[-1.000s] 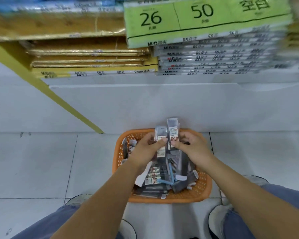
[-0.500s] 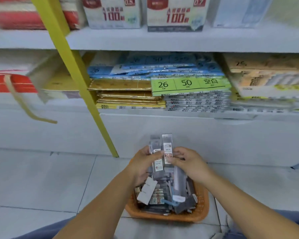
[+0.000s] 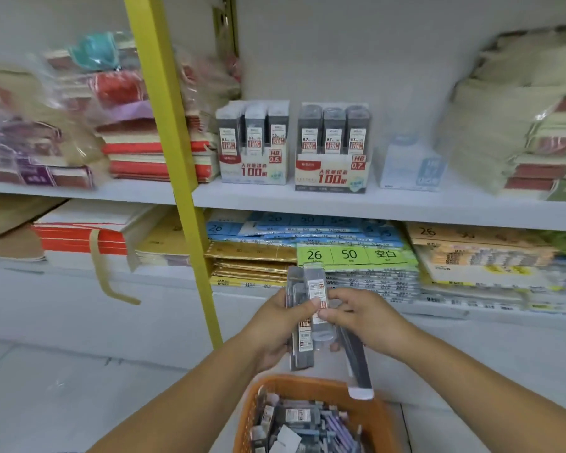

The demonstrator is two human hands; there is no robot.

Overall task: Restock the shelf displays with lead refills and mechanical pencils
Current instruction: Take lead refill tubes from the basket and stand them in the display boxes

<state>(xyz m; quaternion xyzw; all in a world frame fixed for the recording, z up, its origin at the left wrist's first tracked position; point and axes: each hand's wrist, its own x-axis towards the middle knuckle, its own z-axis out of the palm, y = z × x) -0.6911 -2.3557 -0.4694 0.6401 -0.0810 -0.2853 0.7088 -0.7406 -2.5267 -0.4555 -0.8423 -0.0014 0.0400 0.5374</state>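
Left hand (image 3: 275, 322) and right hand (image 3: 370, 317) grip lead refill cases (image 3: 313, 282) above a laden orange basket (image 3: 307, 382), HB display boxes (image 3: 254, 171) well beyond the fingertips; restocking seems barely begun.

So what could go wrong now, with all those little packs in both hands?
1. The left hand and right hand pinch several lead refill packs together; one might slip out and drop.
2. A long dark pack dangles below the right hand, above the orange basket, and could fall beside it.
3. The HB 0.5 display box and HB 0.7 display box look alike, so a pack could go in the wrong one.
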